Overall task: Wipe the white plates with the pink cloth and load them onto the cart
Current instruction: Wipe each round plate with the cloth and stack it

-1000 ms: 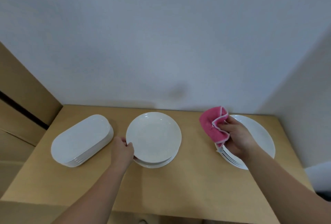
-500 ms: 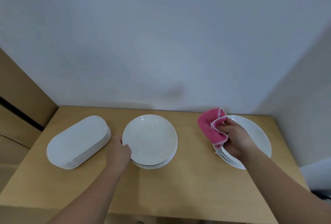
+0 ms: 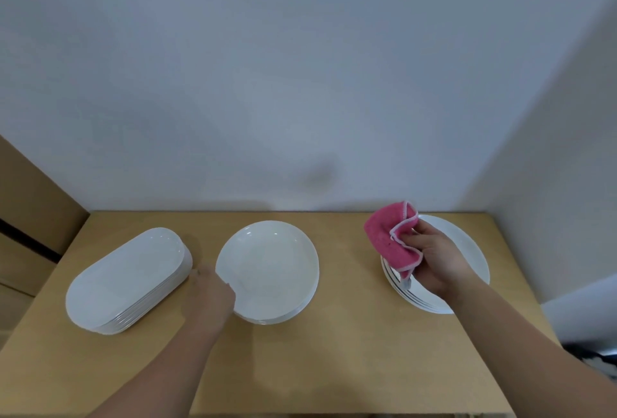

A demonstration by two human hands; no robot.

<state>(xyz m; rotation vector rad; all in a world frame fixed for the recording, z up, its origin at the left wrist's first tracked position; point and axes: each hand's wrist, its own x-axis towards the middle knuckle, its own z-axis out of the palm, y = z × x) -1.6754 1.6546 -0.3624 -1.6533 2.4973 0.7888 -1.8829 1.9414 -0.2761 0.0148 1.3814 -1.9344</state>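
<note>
— At the middle of the surface [image 3: 334, 361], who has the top round plate [image 3: 270, 267]?
— The left hand [image 3: 213, 297], fingers curled under its left rim. The pink cloth [image 3: 390, 237] lies to the plate's right, pinched in the fingers of the right hand [image 3: 434, 260], over the right stack [image 3: 462, 234].

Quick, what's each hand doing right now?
Left hand: grips the rim of the top round plate.
Right hand: holds the bunched pink cloth.
</note>
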